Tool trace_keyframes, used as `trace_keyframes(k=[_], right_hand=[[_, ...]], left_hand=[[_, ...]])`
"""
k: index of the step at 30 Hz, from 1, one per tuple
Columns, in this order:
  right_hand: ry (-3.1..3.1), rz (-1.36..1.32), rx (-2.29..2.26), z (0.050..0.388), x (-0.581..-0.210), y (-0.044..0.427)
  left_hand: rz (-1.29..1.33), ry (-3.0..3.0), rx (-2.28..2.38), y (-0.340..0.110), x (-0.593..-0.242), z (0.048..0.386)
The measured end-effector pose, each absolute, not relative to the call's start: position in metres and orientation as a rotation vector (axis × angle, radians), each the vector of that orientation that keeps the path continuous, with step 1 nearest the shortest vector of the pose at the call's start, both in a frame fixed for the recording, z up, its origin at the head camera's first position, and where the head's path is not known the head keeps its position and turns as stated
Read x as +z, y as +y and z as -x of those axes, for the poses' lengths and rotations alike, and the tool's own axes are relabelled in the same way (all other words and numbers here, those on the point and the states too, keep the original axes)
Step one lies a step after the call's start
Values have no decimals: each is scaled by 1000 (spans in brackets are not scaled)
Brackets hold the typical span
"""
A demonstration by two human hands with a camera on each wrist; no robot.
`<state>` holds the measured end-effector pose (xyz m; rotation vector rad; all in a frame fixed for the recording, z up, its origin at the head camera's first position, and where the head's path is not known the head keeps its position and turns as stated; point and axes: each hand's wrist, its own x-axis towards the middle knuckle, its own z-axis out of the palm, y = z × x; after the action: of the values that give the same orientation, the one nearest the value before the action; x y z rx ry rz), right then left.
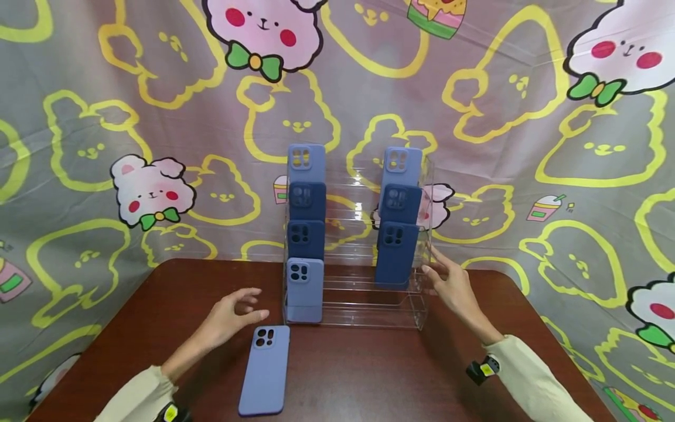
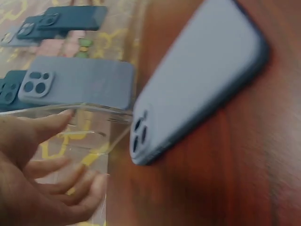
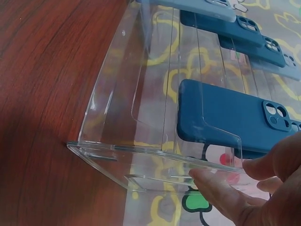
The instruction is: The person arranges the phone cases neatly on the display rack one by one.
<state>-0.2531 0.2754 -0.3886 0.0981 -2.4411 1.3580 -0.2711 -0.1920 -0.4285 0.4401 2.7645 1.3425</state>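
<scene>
A clear acrylic tiered rack [image 1: 364, 316] stands on the table, holding several phone cases. In its left column are a light blue-grey phone case [image 1: 304, 296] at the bottom and darker and lighter ones above; the right column has a dark blue phone case [image 1: 395, 258] lowest. My left hand [image 1: 229, 319] hovers beside the rack's left side, fingers loosely bent and holding nothing. A lavender-blue phone case [image 1: 266, 375] lies flat on the table just right of and below that hand. My right hand [image 1: 450, 290] is at the rack's right side panel [image 3: 155, 153], thumb and extended fingers by its edge.
The brown wooden table [image 1: 369, 375] has rounded far corners. A cartoon-printed curtain [image 1: 474, 146] hangs close behind the rack and round both sides. Black wrist devices [image 1: 482, 370] sit at both sleeves.
</scene>
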Motion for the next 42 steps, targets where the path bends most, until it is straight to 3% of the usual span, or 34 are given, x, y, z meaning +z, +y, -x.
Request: trace_keyframes(k=[9,21,42], right_hand=[[-2436,-98,1331,256,-391,275],[-2522,-118,1681,253,-386,286],[-2461,-42,1753,252,-389,286]], left_hand=[[-447,2779,844,-196,-446,250],[-500,2488,1110,-199,-447,250],[-482,2285,1573,-191,-442,240]])
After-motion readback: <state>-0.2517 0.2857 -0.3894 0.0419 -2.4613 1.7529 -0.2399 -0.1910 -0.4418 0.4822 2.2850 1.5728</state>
